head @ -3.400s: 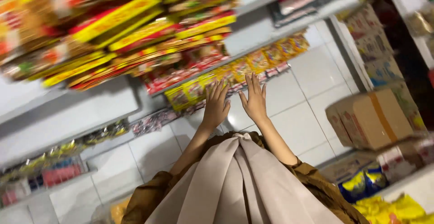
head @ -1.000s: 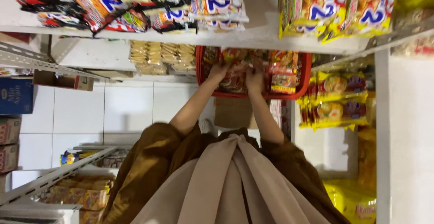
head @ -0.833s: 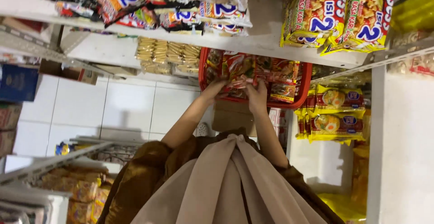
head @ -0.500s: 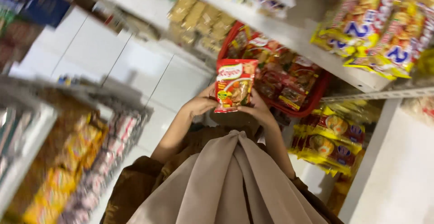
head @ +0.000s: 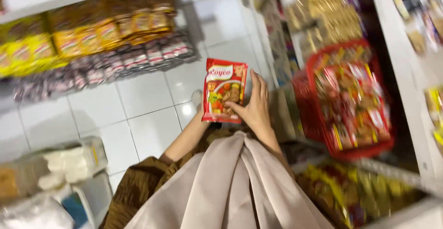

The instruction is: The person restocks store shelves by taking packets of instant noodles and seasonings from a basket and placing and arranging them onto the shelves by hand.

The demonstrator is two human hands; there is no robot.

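The right hand's fingers [head: 258, 88] are wrapped around the right edge of a flat red foil sachet with a picture of food on its front [head: 224, 90], the thumb pressed across its lower front and the other fingers spread up behind it. The right hand [head: 254, 106] thus grips the sachet firmly and holds it upright in the air, face toward the camera. The left hand [head: 199, 105] is almost wholly hidden behind the sachet's lower left corner; only the wrist and forearm show below it, so whether its fingers are clenched on the packet cannot be told.

The sachet hangs above the white tiled floor [head: 138, 113], well apart from every shelf. Directly below the sachet, the person's brown sleeves [head: 138, 187] and a beige cloth [head: 226, 187] fill the lower middle of the view. To the right of the sachet sits a red plastic basket packed with similar red packets [head: 350, 95], blurred, on a white shelf [head: 401, 67]. To the upper left of the sachet, across the floor, a low rack carries rows of yellow and orange snack bags [head: 92, 33]. At far lower left of the sachet lie white plastic-wrapped bundles [head: 69, 162].
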